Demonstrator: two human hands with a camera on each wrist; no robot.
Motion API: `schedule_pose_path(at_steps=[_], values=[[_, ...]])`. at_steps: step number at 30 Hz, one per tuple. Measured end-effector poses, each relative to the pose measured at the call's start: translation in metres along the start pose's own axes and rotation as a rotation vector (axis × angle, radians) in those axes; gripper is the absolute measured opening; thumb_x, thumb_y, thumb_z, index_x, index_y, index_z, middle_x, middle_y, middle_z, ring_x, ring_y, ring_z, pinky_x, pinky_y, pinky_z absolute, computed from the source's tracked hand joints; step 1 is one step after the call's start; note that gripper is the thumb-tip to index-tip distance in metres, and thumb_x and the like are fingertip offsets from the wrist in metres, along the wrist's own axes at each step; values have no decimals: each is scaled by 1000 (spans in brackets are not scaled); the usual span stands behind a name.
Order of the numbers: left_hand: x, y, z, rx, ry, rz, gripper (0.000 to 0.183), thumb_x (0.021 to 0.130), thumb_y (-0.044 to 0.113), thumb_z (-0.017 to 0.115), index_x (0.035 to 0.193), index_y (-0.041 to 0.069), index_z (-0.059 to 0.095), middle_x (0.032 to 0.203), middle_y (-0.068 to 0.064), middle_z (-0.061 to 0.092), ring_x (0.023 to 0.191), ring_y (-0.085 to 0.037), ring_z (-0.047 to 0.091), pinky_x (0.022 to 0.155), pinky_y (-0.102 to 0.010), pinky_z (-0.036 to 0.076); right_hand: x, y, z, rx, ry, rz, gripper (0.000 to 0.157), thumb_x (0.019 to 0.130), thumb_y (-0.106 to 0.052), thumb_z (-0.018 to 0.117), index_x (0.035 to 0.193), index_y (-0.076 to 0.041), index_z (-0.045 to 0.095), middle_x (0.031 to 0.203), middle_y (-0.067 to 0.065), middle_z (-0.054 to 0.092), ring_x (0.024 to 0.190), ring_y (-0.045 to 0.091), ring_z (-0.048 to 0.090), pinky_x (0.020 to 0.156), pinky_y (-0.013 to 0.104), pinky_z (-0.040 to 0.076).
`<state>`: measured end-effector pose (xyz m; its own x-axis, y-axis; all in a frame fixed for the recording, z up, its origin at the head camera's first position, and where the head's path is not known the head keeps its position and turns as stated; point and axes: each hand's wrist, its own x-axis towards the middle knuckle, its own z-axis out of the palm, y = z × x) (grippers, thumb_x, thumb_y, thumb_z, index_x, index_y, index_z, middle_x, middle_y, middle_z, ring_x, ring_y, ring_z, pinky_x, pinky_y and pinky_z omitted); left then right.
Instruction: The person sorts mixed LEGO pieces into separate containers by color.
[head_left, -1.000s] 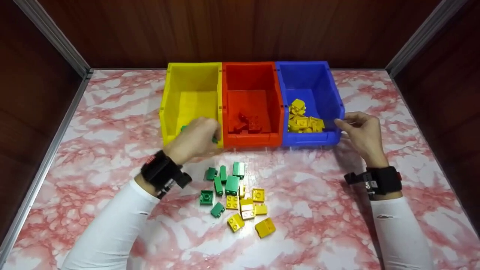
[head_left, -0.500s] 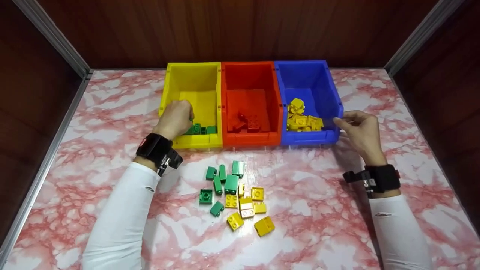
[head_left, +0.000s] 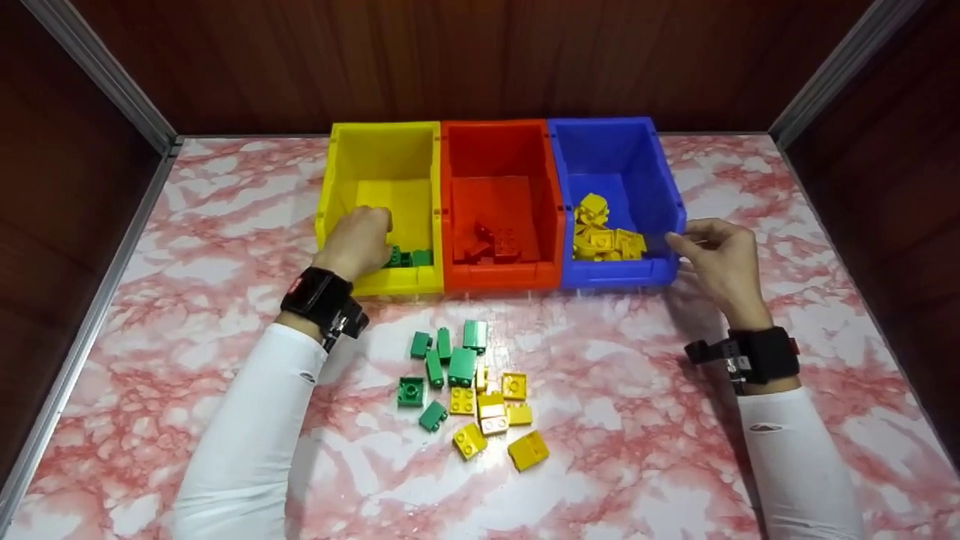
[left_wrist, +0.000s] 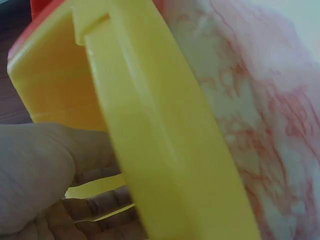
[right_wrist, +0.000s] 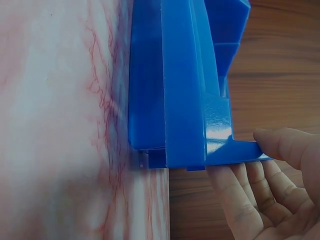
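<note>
My left hand (head_left: pixel 354 244) reaches down into the front of the yellow bin (head_left: pixel 397 281), beside the green bricks (head_left: pixel 412 258) lying there. In the left wrist view the thumb and fingers (left_wrist: pixel 100 205) go behind the bin's front wall, which hides their tips and whatever they touch. My right hand (head_left: pixel 724 259) pinches the right side wall of the blue bin (head_left: pixel 619 276); in the right wrist view the thumb is on its inner side and the fingers (right_wrist: pixel 235 200) lie against the outside. Yellow bricks (head_left: pixel 604 241) lie inside the blue bin.
Between those two bins stands a red bin (head_left: pixel 502 276) with several red bricks (head_left: pixel 502 244). On the marbled table (head_left: pixel 615 450) in front lie loose green bricks (head_left: pixel 462 366) and loose yellow bricks (head_left: pixel 492 409). Dark wooden walls (head_left: pixel 480 60) enclose the back and sides.
My left hand has moved left within the yellow bin, uncovering green bricks at its front, then shifted slightly right and down. My right hand has kept its grip on the blue bin.
</note>
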<state>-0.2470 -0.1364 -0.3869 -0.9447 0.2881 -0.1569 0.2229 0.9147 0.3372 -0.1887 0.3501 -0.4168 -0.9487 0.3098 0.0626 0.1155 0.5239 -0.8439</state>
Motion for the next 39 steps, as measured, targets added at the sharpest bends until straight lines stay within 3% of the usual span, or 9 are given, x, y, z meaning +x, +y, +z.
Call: schedule_pose_path(at_steps=[4,10,14,17,20,23,27,33,39], values=[[-13,13,-10,-3,10,23,48,100,15,66,141,-7,55,136,-32,63,121,-45,64,108,-56,53,0,0,0,10,2,-7,31,94,-26,80,114,-2,76,78,-26,68,78,0,65,70,15,53],[-42,41,-21,-58,11,123,57,99,27,73,145,-1,54,142,-26,62,122,-40,64,107,-52,55,0,0,3,49,26,-60,29,92,-24,82,109,0,77,77,-25,69,75,-1,64,66,14,52],[-58,60,-13,-100,-17,208,66,97,32,77,150,6,49,153,-22,55,136,-38,57,115,-52,51,-1,0,3,44,26,-68,27,93,-24,82,107,-2,77,78,-25,69,75,-1,64,67,14,52],[-64,74,-1,-135,-77,273,65,96,32,77,149,8,49,152,-20,56,135,-36,57,114,-51,52,-1,0,3,36,18,-66,29,93,-24,81,109,-1,77,78,-25,69,75,0,65,68,14,53],[-64,85,13,-181,-154,325,60,96,33,76,144,7,53,142,-18,61,122,-34,61,106,-47,56,-1,0,2,24,15,-56,29,94,-25,81,110,-1,76,79,-26,69,76,0,65,69,15,53],[-62,93,25,-205,-214,333,57,96,35,76,141,7,57,138,-17,63,116,-32,61,102,-46,56,-1,0,2,22,16,-50,30,94,-25,81,110,-1,76,78,-26,69,76,0,65,69,15,53],[-59,99,42,-137,-264,320,51,95,33,78,135,6,62,135,-18,65,116,-32,61,104,-47,56,-1,0,3,33,16,-48,28,93,-24,81,110,-1,77,78,-25,69,76,0,65,69,15,54],[-52,105,62,-15,-254,331,40,91,24,80,123,4,69,113,-16,69,105,-33,61,93,-45,54,-1,0,2,28,13,-36,28,94,-25,81,110,-2,76,78,-25,69,77,0,65,68,15,53],[-44,110,76,4,-224,369,23,80,11,84,97,2,72,88,-11,68,91,-32,65,77,-39,51,-1,0,1,26,12,-38,31,93,-27,81,110,-2,77,77,-25,69,75,-2,65,65,15,52]])
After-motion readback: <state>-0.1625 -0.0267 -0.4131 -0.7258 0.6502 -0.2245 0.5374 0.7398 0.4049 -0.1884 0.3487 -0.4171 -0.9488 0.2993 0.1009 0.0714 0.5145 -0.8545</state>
